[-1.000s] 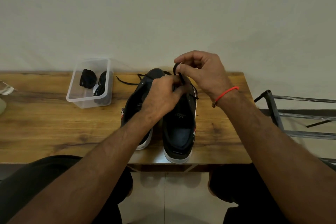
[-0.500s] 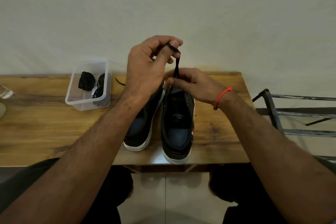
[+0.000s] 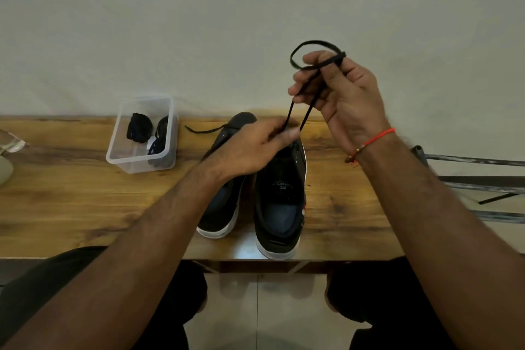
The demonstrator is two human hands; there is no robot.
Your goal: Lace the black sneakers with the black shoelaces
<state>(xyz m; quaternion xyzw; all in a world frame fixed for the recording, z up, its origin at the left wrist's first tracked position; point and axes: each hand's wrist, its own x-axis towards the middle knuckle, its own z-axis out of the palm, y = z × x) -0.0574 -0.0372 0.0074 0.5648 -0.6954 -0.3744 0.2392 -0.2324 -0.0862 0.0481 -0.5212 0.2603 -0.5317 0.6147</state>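
Observation:
Two black sneakers with white soles stand side by side on the wooden table (image 3: 71, 202), heels toward me: the left sneaker (image 3: 224, 207) and the right sneaker (image 3: 279, 202). A black shoelace (image 3: 305, 111) rises in two strands from the right sneaker's front. My right hand (image 3: 338, 99) is raised above the shoes and pinches the lace, which loops over its fingers. My left hand (image 3: 255, 148) pinches both strands low down, just above the right sneaker, and hides the shoe's eyelets. A loose lace end (image 3: 199, 130) of the left sneaker lies on the table.
A clear plastic tub (image 3: 142, 162) with bundled black laces (image 3: 136, 126) stands at the back left of the table. A metal rack (image 3: 471, 179) is at the right. The wall runs right behind the table. My knees sit under the near edge.
The hands have swapped roles: my right hand rose from the shoe with the looped lace, and my left hand dropped from above to pinch the strands near the right sneaker.

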